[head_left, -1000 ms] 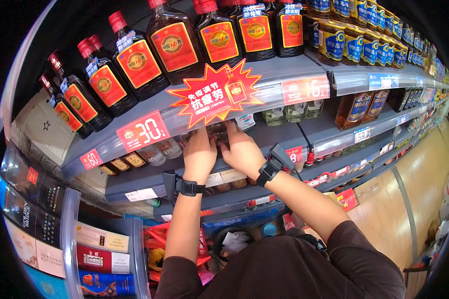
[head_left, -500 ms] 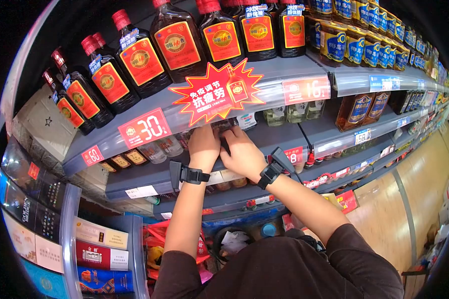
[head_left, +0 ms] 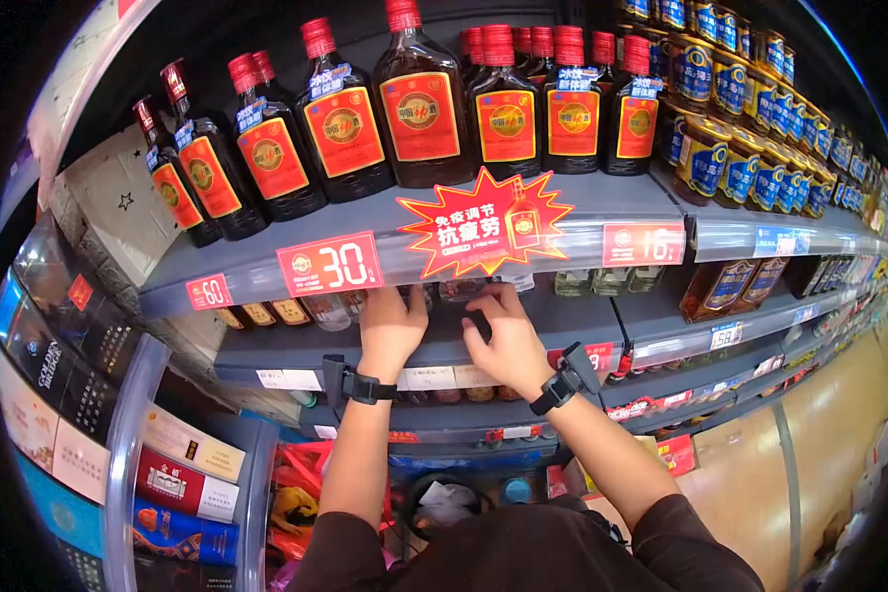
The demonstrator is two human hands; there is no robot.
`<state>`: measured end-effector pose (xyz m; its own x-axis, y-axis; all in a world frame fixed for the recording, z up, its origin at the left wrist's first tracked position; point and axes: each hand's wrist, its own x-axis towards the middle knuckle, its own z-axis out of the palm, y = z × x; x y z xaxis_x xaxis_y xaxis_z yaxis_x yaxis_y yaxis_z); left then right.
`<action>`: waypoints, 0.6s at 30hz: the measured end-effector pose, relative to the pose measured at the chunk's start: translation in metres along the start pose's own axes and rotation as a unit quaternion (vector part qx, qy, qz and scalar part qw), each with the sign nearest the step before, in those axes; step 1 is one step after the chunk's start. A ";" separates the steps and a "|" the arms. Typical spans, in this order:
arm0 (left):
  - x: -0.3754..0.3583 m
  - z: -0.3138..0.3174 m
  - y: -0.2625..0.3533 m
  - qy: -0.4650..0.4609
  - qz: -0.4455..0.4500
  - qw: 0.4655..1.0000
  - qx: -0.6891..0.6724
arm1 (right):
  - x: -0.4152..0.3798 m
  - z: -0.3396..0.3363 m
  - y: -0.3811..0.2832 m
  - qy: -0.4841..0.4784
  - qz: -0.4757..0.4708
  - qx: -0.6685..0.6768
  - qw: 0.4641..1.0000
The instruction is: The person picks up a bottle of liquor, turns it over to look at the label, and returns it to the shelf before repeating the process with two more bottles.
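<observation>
Both my hands reach onto the second shelf, below the upper shelf's front edge. My left hand [head_left: 393, 324] is beside a clear glass bottle [head_left: 330, 312], its thumb apart from the fingers and its fingertips partly hidden at the shelf edge. My right hand [head_left: 508, 335] is open, with the thumb apart from curved fingers close under the edge. Between and behind the hands, more clear bottles [head_left: 462, 289] show in part. A black strap with a dark block is on each wrist. Above the hands sticks out a red and yellow starburst sign [head_left: 485, 225].
Dark bottles with red caps and orange labels [head_left: 422, 118] line the upper shelf [head_left: 562, 202]. Blue-labelled jars [head_left: 703, 163] are stacked at right. Red price cards [head_left: 328, 264] hang along the edge. Boxed goods [head_left: 183, 483] stand at lower left, near a bin [head_left: 444, 503].
My hands have moved apart, the right one drawing away to the right with its thumb spreading. The view has shifted, so the shelves appear lower and further right.
</observation>
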<state>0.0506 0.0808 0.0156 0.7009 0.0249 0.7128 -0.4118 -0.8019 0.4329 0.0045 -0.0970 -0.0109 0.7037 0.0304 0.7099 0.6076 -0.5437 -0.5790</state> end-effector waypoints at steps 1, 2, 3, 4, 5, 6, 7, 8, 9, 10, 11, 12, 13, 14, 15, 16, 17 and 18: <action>-0.001 -0.001 -0.001 -0.023 -0.017 0.999 -0.023 | 0.000 0.000 0.000 0.009 0.004 0.003 1.000; -0.001 0.001 -0.009 -0.021 -0.023 0.999 -0.021 | 0.000 0.001 0.000 0.002 0.003 0.005 1.000; 0.002 0.002 -0.015 0.014 0.004 1.000 -0.027 | 0.000 0.001 0.001 0.005 0.000 -0.001 1.000; 0.002 0.002 -0.021 0.050 0.033 0.998 -0.033 | 0.001 0.001 0.002 0.008 -0.002 -0.007 1.000; -0.002 0.002 -0.025 0.051 0.029 0.998 -0.030 | 0.000 0.001 0.001 0.004 -0.003 -0.004 1.000; -0.003 -0.002 -0.018 0.048 0.007 0.997 -0.066 | 0.000 0.001 0.000 0.001 -0.002 -0.004 1.000; -0.004 -0.005 -0.015 0.046 -0.015 0.993 -0.104 | 0.000 0.000 0.000 0.000 -0.001 -0.006 1.000; -0.009 0.000 -0.022 0.078 0.026 0.990 -0.110 | 0.000 0.000 0.001 0.002 -0.010 0.000 1.000; -0.015 -0.003 -0.020 0.078 0.024 0.991 -0.110 | 0.000 0.000 0.001 0.001 -0.010 0.000 1.000; -0.021 -0.007 -0.013 0.071 0.015 0.988 -0.134 | 0.001 -0.001 0.001 -0.002 -0.010 0.008 1.000; -0.028 -0.011 -0.007 0.063 0.006 0.985 -0.159 | 0.000 -0.002 0.001 -0.004 -0.010 0.015 1.000; -0.038 -0.016 -0.001 0.075 0.015 0.983 -0.169 | -0.001 -0.003 0.002 -0.005 -0.008 0.015 1.000; -0.045 -0.021 0.006 0.074 0.014 0.983 -0.170 | -0.002 -0.005 0.002 -0.014 -0.036 0.041 0.998; -0.050 -0.028 0.015 0.093 0.046 0.978 -0.183 | -0.003 -0.007 0.003 -0.023 -0.063 0.067 0.996; -0.056 -0.038 0.024 0.111 0.076 0.971 -0.196 | -0.005 -0.013 -0.003 -0.024 -0.061 0.067 0.996; -0.064 -0.052 0.036 0.092 0.094 0.974 -0.183 | -0.008 -0.024 -0.016 -0.053 -0.092 0.102 0.989; -0.072 -0.069 0.049 0.071 0.111 0.977 -0.169 | -0.012 -0.034 -0.028 -0.081 -0.121 0.138 0.980; -0.079 -0.083 0.061 0.048 0.112 0.974 -0.189 | -0.018 -0.040 -0.035 -0.108 -0.136 0.151 0.973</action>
<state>-0.0781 0.0796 0.0307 0.5181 -0.0547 0.8536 -0.7458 -0.5175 0.4195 -0.0440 -0.1121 0.0123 0.5437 0.3321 0.7708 0.8393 -0.2215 -0.4966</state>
